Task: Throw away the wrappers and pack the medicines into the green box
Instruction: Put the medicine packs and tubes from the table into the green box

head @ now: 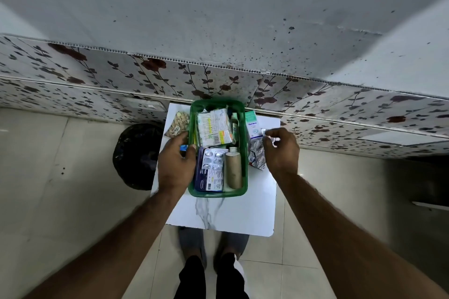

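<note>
A green box (218, 193) stands on a small white marble table (226, 213). Inside it lie a white medicine packet (213, 127), a blister strip (213, 159) on a blue carton (201, 177), a brown bottle (233, 168) and a green-capped bottle (234, 126). My left hand (177, 160) rests against the box's left wall, with something small and blue under its fingers. My right hand (280, 148) pinches a small white item (273, 139) just right of the box. A white and teal carton (252, 125) and crumpled silver wrappers (256, 154) lie beside the box on the right.
A clear bag of pale tablets (177, 124) lies on the table left of the box. A bin with a black liner (138, 155) stands on the tiled floor to the table's left. A flower-patterned wall panel (145, 75) runs behind the table. My feet (211, 274) are below the table's near edge.
</note>
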